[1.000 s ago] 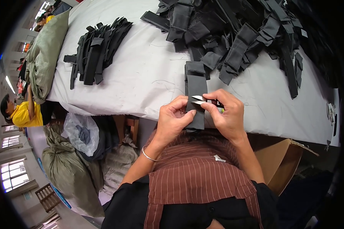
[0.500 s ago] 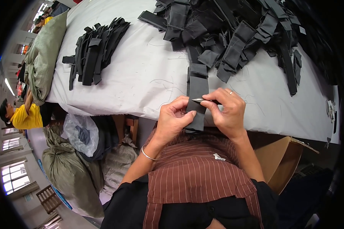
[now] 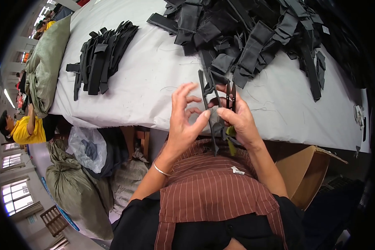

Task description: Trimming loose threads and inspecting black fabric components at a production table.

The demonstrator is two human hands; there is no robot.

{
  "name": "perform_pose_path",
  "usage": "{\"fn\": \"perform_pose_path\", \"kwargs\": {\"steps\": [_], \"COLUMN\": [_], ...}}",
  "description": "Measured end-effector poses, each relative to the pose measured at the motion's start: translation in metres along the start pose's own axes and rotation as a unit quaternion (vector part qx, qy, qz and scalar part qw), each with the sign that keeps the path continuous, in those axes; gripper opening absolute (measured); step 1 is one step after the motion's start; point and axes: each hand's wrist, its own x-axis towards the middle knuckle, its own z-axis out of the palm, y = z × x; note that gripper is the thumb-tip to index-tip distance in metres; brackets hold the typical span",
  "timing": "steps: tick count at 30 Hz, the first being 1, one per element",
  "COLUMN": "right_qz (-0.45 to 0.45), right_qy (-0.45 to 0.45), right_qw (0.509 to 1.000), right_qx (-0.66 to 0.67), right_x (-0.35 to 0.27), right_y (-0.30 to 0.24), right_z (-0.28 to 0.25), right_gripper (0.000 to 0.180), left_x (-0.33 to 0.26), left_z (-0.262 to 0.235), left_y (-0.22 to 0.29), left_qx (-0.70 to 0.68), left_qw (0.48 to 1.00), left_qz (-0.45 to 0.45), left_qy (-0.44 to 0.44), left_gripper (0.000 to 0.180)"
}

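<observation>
A dark grey fabric strip (image 3: 208,109) stands edge-on between my hands, above the table's near edge. My left hand (image 3: 185,114) has its fingers spread apart, and its thumb tip is close to or touching the strip. In my right hand (image 3: 242,125) is a pair of thread snips (image 3: 231,96), black blades pointing away from me and a yellow-green part showing below the palm. The thumb and fingers of that hand also meet the strip, though their exact grip is partly hidden. Beyond lies a large heap of similar dark strips (image 3: 254,46).
A smaller, neater pile of strips (image 3: 100,62) lies on the white-covered table (image 3: 154,71) at left. Loose threads are scattered about. Sacks (image 3: 73,179) and a clear plastic bag (image 3: 87,148) stand below left, a cardboard box (image 3: 302,171) below right. A person in yellow (image 3: 27,129) is far left.
The strip has turned from lying flat to edge-on. My left fingers have let go of their pinch and spread. The snips' blades have swung from pointing left to pointing away.
</observation>
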Motion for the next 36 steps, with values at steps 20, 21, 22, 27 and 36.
{"fn": "perform_pose_path", "kwargs": {"steps": [20,21,22,27,36], "right_qz": [-0.161,-0.195,-0.192,-0.162,-0.252], "right_qy": [0.119,0.147,0.147,0.071,0.057], "right_qw": [0.873,0.840,0.840,0.784,0.696], "right_qx": [-0.445,-0.485,-0.485,-0.595,-0.670], "right_x": [-0.014,-0.016,-0.020,-0.028,-0.021], "right_y": [0.006,0.006,0.004,-0.002,0.002], "right_z": [-0.023,-0.023,-0.024,-0.029,-0.035], "right_gripper": [0.037,0.035,0.035,0.014,0.012], "left_x": [0.023,0.023,0.022,0.021,0.019], "left_z": [-0.004,-0.003,0.000,0.005,0.005], "left_y": [-0.017,-0.019,-0.021,-0.024,-0.030], "left_qx": [-0.158,-0.159,-0.157,-0.136,-0.109], "left_qw": [0.965,0.964,0.963,0.964,0.972], "left_qz": [-0.198,-0.201,-0.208,-0.209,-0.173], "left_qy": [-0.069,-0.069,-0.076,-0.091,-0.112], "left_gripper": [0.036,0.036,0.036,0.035,0.036]}}
